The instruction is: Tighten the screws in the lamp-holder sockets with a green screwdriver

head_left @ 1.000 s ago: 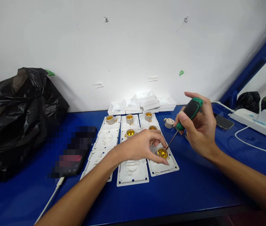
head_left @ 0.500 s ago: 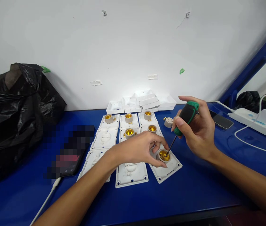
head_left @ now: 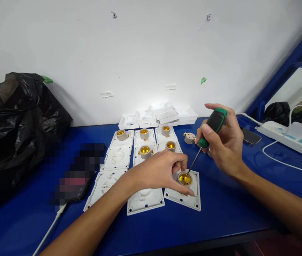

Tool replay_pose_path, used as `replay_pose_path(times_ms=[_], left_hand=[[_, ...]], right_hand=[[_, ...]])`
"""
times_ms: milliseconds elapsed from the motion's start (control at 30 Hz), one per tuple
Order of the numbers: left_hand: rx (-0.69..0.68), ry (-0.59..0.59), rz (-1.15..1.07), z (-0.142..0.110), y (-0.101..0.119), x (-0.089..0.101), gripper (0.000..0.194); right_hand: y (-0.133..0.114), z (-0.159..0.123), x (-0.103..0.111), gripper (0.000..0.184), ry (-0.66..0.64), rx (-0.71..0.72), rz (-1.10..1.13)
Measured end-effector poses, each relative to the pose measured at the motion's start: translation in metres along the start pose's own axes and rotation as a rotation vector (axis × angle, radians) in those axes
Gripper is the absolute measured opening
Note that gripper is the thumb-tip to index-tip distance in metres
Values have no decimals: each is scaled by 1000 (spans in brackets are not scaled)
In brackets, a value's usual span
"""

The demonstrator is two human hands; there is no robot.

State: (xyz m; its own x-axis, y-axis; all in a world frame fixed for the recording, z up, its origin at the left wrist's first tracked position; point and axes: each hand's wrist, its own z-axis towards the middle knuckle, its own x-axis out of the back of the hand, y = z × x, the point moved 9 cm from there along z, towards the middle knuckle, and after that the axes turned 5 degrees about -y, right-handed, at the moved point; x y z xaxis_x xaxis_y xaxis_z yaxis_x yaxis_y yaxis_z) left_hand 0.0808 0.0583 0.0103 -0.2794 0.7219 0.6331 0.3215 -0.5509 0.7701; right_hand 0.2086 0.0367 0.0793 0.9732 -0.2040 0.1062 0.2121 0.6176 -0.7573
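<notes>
A round lamp socket with a brass-coloured inside stands on a white plastic base plate near the table's front. My left hand reaches across from the left and curves round this socket, with fingers behind it and thumb in front. A green and black screwdriver is gripped in my right hand. Its shaft slants down to the left, and the tip meets the socket's upper rim or just inside; exactly where is hard to see. My left hand and forearm partly hide neighbouring plates.
More base plates lie in rows, several carrying sockets. White box-shaped covers are piled by the wall. A loose socket lies right of the rows. Phones, a power strip and a black bag flank them.
The front right base plate has turned, its near edge swinging to point another way. The screwdriver's tip has shifted from inside the socket towards its rim. My left thumb has slid slightly right.
</notes>
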Motion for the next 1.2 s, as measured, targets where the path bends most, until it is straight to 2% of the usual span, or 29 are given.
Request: replay_pose_path(times_ms=[567, 867, 1200], left_hand=[[-59, -44, 88, 0, 4, -1, 45], [-46, 49, 231, 4, 14, -7, 57], [-23, 63, 297, 6, 14, -9, 52]], right_hand=[[-1, -1, 0, 38, 1, 4, 14], [-4, -4, -5, 40, -61, 61, -32], [-8, -8, -13, 41, -126, 96, -107]])
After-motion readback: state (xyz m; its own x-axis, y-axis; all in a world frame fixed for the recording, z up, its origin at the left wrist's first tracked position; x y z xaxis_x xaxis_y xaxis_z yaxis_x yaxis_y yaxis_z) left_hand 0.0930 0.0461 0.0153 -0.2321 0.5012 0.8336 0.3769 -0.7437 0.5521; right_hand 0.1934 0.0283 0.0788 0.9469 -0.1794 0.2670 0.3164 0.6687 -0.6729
